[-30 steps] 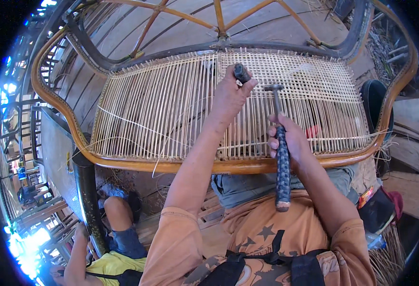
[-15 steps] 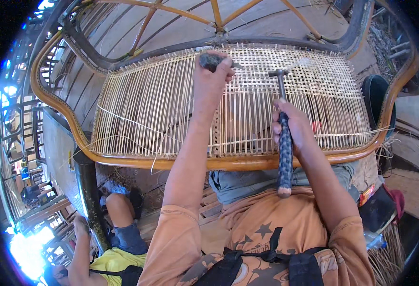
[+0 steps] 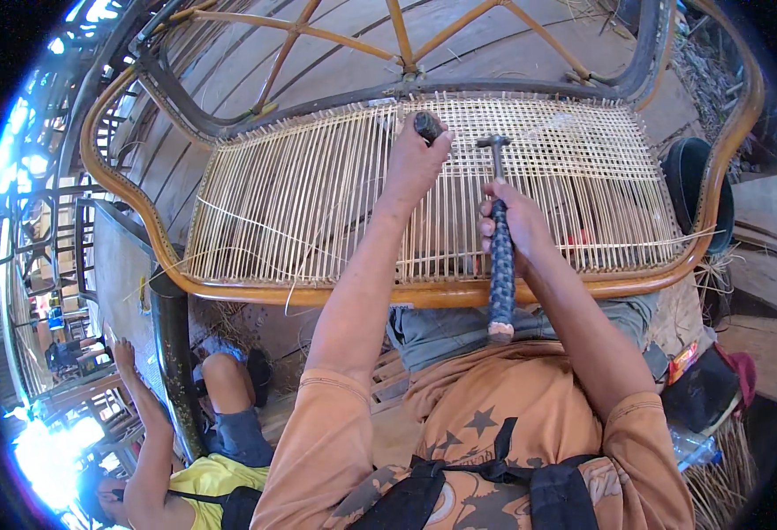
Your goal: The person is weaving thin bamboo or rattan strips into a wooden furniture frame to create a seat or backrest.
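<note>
We are looking down on a large curved rattan chair frame of orange-brown cane point(image 3: 424, 294) that is lying across in front of us, its near rail passing just under both wrists. Stretched inside it is the pale woven cane seat panel point(image 3: 300, 190), with thin strips running away from us beneath both hands and a tighter weave showing beyond the right hand. Past the hands, slender rattan back struts point(image 3: 401, 40) are fanning out from one joint over a plank floor.

Low to the left of our left arm, another person in a yellow shirt point(image 3: 207, 477) is sitting beside a dark upright post point(image 3: 172, 353). Out to the right of the right hand, a black round container point(image 3: 693, 190) is standing just outside the frame.

Our right hand point(image 3: 512, 221) is wrapping tightly around a small hammer with a dark braided grip point(image 3: 500, 265); its metal head is hovering just above the weave ahead of the knuckles, and the butt is pointing back toward our chest. Our left hand point(image 3: 415, 163), well apart from the right, is closing in a fist on a short dark round-ended tool point(image 3: 427, 125), pressing it down toward the far edge of the panel.
</note>
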{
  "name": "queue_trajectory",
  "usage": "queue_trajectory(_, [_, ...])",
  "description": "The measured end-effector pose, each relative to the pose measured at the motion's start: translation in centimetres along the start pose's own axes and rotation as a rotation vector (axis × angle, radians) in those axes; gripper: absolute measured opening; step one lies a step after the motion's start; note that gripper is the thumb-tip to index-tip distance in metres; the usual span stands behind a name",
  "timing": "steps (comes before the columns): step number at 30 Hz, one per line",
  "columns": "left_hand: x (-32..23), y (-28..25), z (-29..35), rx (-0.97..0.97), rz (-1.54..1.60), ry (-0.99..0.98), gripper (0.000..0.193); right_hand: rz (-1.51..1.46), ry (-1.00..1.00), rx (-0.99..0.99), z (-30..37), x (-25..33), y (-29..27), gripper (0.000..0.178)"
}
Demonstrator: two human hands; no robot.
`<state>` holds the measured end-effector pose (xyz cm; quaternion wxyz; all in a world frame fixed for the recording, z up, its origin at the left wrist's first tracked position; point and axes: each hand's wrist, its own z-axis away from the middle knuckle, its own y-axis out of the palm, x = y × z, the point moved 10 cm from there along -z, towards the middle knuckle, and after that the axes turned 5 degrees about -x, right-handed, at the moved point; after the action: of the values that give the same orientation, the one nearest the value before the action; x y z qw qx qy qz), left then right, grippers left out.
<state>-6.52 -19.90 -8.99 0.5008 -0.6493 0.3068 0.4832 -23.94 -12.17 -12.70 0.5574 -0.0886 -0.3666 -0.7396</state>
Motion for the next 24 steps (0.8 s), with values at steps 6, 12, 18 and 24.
queue_trajectory(6, [0.5, -0.2, 0.1, 0.033, 0.188, -0.094, 0.024, 0.024, 0.024, 0.024, -0.4, -1.4, 0.5, 0.032])
queue_trajectory(12, [1.5, -1.5, -0.7, -0.022, 0.368, -0.147, 0.022, 0.087, 0.001, -0.04, -1.2, 0.2, -1.2, 0.026])
queue_trajectory(18, [2.1, -0.7, -2.1, -0.019, 0.382, -0.164, 0.023, 0.114, -0.017, -0.028, -2.3, 1.3, -1.5, 0.028])
queue_trajectory(24, [2.6, -0.6, -2.0, 0.012, 0.322, -0.134, 0.024, 0.096, -0.014, -0.047, -2.3, 0.6, -0.6, 0.025])
